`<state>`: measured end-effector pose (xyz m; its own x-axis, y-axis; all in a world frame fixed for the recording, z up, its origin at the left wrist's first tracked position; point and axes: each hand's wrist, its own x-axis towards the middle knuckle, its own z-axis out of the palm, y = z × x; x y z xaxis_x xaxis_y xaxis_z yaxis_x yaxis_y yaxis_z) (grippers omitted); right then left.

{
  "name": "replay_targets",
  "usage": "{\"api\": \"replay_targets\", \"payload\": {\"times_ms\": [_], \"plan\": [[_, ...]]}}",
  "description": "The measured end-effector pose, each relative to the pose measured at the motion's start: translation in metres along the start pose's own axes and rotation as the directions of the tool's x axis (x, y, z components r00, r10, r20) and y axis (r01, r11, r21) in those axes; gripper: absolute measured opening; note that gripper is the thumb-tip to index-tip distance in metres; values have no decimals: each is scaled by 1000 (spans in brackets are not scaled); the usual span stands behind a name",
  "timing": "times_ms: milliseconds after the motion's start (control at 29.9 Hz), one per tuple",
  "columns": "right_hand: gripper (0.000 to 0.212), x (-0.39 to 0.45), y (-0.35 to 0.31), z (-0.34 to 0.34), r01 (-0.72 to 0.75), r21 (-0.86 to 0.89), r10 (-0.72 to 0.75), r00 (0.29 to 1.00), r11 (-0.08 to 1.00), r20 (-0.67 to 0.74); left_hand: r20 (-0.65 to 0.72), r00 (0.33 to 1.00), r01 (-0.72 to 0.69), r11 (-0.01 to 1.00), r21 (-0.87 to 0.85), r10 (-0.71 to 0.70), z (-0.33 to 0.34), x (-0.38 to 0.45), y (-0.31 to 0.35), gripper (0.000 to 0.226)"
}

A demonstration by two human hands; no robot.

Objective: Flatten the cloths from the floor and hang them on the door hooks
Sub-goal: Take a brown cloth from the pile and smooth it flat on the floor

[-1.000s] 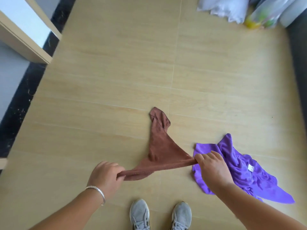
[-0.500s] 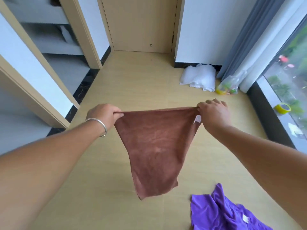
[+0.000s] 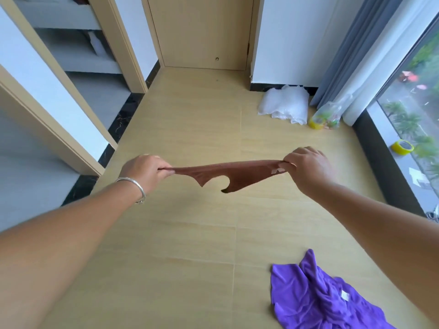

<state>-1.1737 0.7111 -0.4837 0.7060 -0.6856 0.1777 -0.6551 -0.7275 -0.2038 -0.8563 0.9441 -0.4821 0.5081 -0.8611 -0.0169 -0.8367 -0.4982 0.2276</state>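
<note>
Head view showed the left hand [image 3: 142,170] and right hand [image 3: 306,167] each pinching a corner of the brown cloth [image 3: 228,173], stretched in mid-air above the floor [image 3: 190,233]. A pinch might slip, dropping it. The purple cloth [image 3: 316,295] lay lower right; open floor led to the door [image 3: 202,32].

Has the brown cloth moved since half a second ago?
Yes. The brown cloth has flipped up, no longer hanging toward the floor.
</note>
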Motion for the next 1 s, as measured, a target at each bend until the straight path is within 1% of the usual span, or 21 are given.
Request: {"api": "replay_targets", "payload": {"times_ms": [100,201,268,368,435,536,636,770,837,904,1004], "plan": [[22,-50,4,47,42,42,-49,984,998,172,86,996,2,1000,-23,0,56,-44,-17,10],[26,-106,6,104,95,9,-93,945,995,313,186,982,-28,998,-51,37,119,-93,-30,5],[26,-148,7,145,102,-12,-88,912,995,402,233,971,-32,996,-80,50,165,-128,-37,4],[23,-210,9,197,66,-7,-54,874,998,483,309,951,4,994,-110,31,229,-179,-43,5],[19,-249,10,227,70,-28,-42,824,997,566,387,922,36,993,-108,9,271,-216,-47,6],[8,-301,9,265,41,-22,-19,791,999,612,484,875,70,993,-100,-13,322,-266,-53,12],[14,-347,11,296,-2,-32,24,708,999,706,588,809,83,992,-91,-13,362,-309,-57,22],[20,-386,16,333,-59,-9,45,647,998,761,657,752,136,987,-88,-45,398,-341,-63,20],[19,-395,17,350,-99,-8,69,637,995,768,653,754,175,980,-94,-72,411,-344,-67,16],[16,-395,19,369,-162,-2,109,649,987,753,634,767,230,965,-124,-102,428,-337,-72,13],[12,-381,23,404,-324,24,212,669,946,712,583,776,409,895,-177,-239,461,-311,-79,9]]}}
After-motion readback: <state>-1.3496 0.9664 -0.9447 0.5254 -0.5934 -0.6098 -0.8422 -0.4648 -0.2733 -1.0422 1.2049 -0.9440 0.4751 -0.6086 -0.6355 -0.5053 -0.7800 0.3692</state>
